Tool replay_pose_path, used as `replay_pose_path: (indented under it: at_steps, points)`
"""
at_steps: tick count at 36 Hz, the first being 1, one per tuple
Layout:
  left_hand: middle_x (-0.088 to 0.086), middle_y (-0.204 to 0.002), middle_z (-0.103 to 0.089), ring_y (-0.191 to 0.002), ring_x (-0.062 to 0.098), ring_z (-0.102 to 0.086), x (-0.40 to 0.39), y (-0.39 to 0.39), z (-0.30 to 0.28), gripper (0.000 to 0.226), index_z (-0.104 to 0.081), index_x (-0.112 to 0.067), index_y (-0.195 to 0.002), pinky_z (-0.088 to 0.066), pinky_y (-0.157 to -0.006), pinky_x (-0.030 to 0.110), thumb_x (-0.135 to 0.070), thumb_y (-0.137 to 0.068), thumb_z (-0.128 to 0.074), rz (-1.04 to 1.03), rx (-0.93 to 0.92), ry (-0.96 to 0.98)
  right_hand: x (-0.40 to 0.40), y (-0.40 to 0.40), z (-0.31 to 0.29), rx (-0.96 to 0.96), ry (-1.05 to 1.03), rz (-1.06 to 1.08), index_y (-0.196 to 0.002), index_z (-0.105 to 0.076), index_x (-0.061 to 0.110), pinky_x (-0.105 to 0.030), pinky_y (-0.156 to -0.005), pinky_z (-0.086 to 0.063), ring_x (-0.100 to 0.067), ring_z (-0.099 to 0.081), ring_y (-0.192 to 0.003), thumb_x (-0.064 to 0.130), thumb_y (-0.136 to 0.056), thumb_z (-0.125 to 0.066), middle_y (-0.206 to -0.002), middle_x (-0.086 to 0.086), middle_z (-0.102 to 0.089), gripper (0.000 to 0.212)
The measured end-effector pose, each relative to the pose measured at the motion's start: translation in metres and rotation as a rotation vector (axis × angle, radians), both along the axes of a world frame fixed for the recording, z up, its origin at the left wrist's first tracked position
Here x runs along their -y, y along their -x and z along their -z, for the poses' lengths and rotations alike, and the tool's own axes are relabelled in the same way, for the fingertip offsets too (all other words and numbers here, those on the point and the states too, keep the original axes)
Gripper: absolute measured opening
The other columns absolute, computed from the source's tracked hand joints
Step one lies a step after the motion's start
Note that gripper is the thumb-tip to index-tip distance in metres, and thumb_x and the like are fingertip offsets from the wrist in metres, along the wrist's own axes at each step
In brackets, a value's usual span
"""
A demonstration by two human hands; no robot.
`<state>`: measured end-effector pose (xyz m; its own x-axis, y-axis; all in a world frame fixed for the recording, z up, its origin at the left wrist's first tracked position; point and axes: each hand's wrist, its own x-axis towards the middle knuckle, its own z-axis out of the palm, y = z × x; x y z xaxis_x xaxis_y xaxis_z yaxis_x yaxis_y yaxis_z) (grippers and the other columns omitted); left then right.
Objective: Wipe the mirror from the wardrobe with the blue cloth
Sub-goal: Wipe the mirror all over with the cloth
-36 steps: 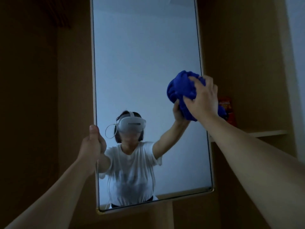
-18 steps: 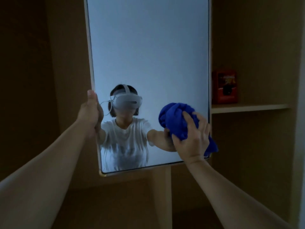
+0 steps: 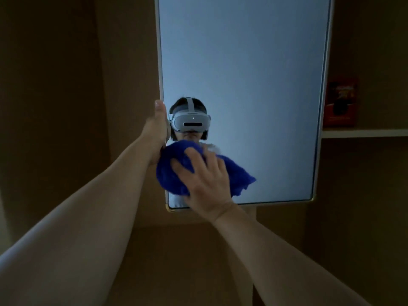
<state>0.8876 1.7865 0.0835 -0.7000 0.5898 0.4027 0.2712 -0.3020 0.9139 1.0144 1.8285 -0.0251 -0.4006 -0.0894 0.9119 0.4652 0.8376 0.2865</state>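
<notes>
A tall mirror (image 3: 254, 62) with a thin pale frame hangs in front of the dark wooden wardrobe. My left hand (image 3: 157, 127) grips the mirror's left edge, thumb up along the frame. My right hand (image 3: 205, 184) presses a bunched blue cloth (image 3: 174, 171) flat against the glass near the lower left corner. The cloth covers part of the reflection of a person wearing a white headset.
A red box (image 3: 341, 102) stands on a pale shelf (image 3: 364, 133) to the right of the mirror. Dark wardrobe panels surround the mirror on the left and below. A vertical divider (image 3: 250, 217) runs down under the mirror's bottom edge.
My right hand has swept the blue cloth from the mirror's upper right, down its right side, then left to the lower left corner. My left hand has kept its grip on the left edge.
</notes>
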Motion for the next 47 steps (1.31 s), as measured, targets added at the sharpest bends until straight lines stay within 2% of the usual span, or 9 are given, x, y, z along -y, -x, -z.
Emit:
replay_pose_path:
  at_steps: [5,9,13,17,22,25,33,37,47]
  points:
    - [-0.008,-0.049,-0.031,-0.046,0.006,-0.027,0.0,-0.001,0.0,0.063,-0.041,-0.022,-0.044,-0.022,-0.049,0.024,-0.067,-0.088,-0.032,0.072,0.111,-0.075,0.013,-0.001,0.012,0.105,0.083,0.046,-0.117,-0.063,0.025,-0.04,-0.073,-0.047,-0.032,-0.055,-0.093,0.03,-0.062,-0.075,-0.121,-0.008,-0.057,0.056]
    - [-0.005,-0.052,-0.034,-0.047,0.009,-0.032,-0.002,-0.002,0.001,0.061,-0.042,-0.021,-0.056,-0.033,-0.052,0.025,-0.069,-0.088,-0.024,0.011,0.02,0.0,0.02,-0.007,0.024,0.245,0.136,0.047,-0.117,-0.06,0.025,-0.039,-0.073,-0.048,-0.029,-0.053,-0.092,0.035,-0.062,-0.075,-0.121,-0.006,-0.053,0.057]
    - [0.002,-0.062,-0.043,-0.059,0.017,-0.045,-0.007,0.0,0.002,0.059,-0.039,-0.021,-0.06,-0.047,-0.086,0.04,-0.068,-0.089,-0.021,-0.081,-0.002,0.014,0.027,-0.012,0.052,0.338,0.227,0.041,-0.114,-0.059,0.026,-0.035,-0.07,-0.05,-0.025,-0.054,-0.09,0.042,-0.061,-0.075,-0.12,-0.002,-0.051,0.057]
    - [0.003,-0.066,-0.048,-0.065,0.019,-0.05,-0.006,0.0,0.002,0.059,-0.044,-0.019,-0.065,-0.044,-0.094,0.044,-0.069,-0.089,-0.021,-0.093,-0.005,0.017,0.028,-0.013,0.051,0.377,0.249,0.044,-0.114,-0.058,0.024,-0.036,-0.07,-0.049,-0.026,-0.053,-0.09,0.044,-0.062,-0.074,-0.119,-0.002,-0.051,0.057]
    - [-0.001,-0.066,-0.047,-0.061,0.012,-0.044,-0.007,-0.001,0.002,0.057,-0.043,-0.018,-0.07,-0.042,-0.071,0.032,-0.067,-0.091,-0.021,-0.11,-0.018,-0.002,0.019,-0.024,0.05,0.409,0.25,0.058,-0.114,-0.059,0.023,-0.036,-0.07,-0.048,-0.026,-0.054,-0.09,0.044,-0.063,-0.073,-0.117,-0.004,-0.052,0.057]
    - [-0.008,-0.039,-0.046,-0.053,0.012,-0.037,-0.01,-0.001,0.003,0.057,-0.037,-0.022,-0.058,-0.035,-0.056,0.026,-0.064,-0.093,-0.021,-0.154,-0.047,-0.035,0.008,-0.036,0.052,0.39,0.236,0.073,-0.113,-0.06,0.024,-0.036,-0.068,-0.05,-0.026,-0.056,-0.089,0.044,-0.059,-0.075,-0.115,-0.005,-0.054,0.059]
    - [-0.014,-0.024,-0.04,-0.047,0.012,-0.045,-0.012,0.002,0.003,0.069,-0.046,-0.02,-0.045,-0.035,-0.057,0.025,-0.064,-0.092,-0.022,-0.143,-0.011,-0.027,-0.029,-0.072,0.057,0.329,0.169,0.119,-0.111,-0.062,0.023,-0.039,-0.066,-0.054,-0.03,-0.058,-0.087,0.045,-0.055,-0.076,-0.113,-0.007,-0.056,0.063]
    - [-0.014,-0.024,-0.039,-0.054,0.011,-0.038,-0.008,0.0,0.001,0.058,-0.038,-0.02,-0.058,-0.034,-0.057,0.025,-0.065,-0.092,-0.024,-0.137,-0.006,-0.012,-0.041,-0.088,0.058,0.329,0.187,0.136,-0.112,-0.061,0.022,-0.039,-0.067,-0.053,-0.03,-0.058,-0.089,0.043,-0.055,-0.077,-0.113,-0.007,-0.056,0.063]
    - [-0.009,-0.029,-0.044,-0.052,0.014,-0.042,-0.002,-0.012,0.001,0.059,-0.038,-0.02,-0.057,-0.038,-0.058,0.027,-0.063,-0.093,-0.022,-0.159,0.011,-0.033,-0.06,-0.128,0.059,0.263,0.239,0.265,-0.112,-0.063,0.021,-0.039,-0.069,-0.053,-0.027,-0.058,-0.085,0.038,-0.053,-0.082,-0.112,-0.009,-0.057,0.065]
